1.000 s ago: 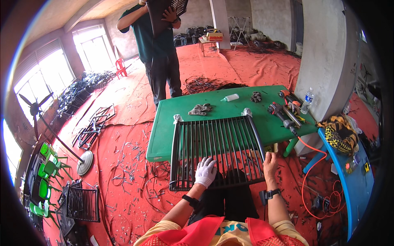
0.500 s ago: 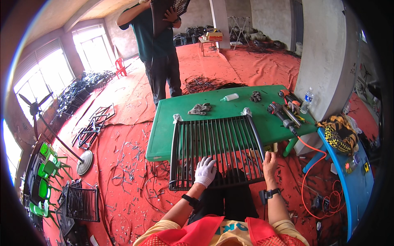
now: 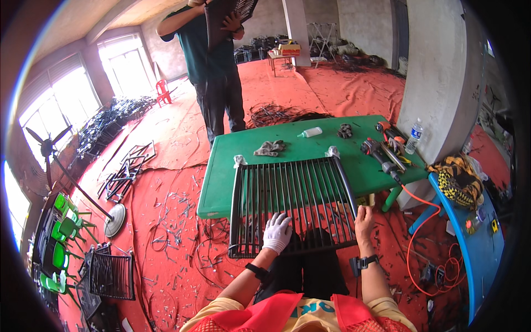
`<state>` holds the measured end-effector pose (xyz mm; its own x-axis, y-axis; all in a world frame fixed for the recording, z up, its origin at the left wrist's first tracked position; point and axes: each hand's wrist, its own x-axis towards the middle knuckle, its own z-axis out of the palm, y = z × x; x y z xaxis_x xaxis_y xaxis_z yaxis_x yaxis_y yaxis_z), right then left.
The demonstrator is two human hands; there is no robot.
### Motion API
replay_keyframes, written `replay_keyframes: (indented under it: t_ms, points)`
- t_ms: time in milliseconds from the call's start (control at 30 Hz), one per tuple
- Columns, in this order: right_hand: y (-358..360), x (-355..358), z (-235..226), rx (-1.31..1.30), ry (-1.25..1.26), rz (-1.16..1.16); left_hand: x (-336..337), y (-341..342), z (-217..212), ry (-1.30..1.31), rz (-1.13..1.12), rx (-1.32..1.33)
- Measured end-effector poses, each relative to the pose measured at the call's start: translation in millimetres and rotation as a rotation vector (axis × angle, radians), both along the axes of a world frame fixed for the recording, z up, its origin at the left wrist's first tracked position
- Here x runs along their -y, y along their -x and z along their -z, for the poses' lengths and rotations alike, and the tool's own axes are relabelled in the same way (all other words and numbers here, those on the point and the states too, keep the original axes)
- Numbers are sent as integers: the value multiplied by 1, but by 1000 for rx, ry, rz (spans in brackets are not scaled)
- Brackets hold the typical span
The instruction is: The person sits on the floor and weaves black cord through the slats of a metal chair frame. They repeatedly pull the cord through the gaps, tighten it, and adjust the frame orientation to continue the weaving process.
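A black slatted frame (image 3: 293, 193) with strips running lengthwise rests partly on the green table (image 3: 221, 166), its near end over my lap. Whitish wrapping (image 3: 332, 151) covers its two far corners. My left hand (image 3: 276, 232), in a white glove, lies on the slats near the lower middle, fingers stretched forward and nothing gripped. At the frame's right side rail, my bare right hand (image 3: 363, 222) is closed against the tube near the close corner; its fingertips are partly hidden.
On the table are grey gloves (image 3: 269, 148), a small bottle (image 3: 310, 131), a power tool (image 3: 379, 155) with an orange hose (image 3: 423, 221), and a water bottle (image 3: 414, 136). A blue table (image 3: 475, 243) stands right. Beyond, a person (image 3: 213, 72) holds a dark panel. A fan (image 3: 113, 218) stands left.
Both hands keep their places on the slatted frame. The view has shifted very slightly; nothing else has visibly moved.
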<state>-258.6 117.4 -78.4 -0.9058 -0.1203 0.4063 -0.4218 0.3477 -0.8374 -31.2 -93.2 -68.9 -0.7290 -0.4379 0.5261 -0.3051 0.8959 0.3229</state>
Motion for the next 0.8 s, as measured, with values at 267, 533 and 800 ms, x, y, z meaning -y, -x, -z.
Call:
replay_keyframes:
  t_ms: [267, 533, 800]
  points:
    - [-8, 0, -10, -183, 49, 17, -2, -1, -4, 3, -2, -5]
    - [-4, -2, -4, -54, 31, -21, -2, -3, -8, -15, -6, 47]
    - [-1, -3, -6, -16, 22, -12, -5, -2, -12, 7, 6, -19]
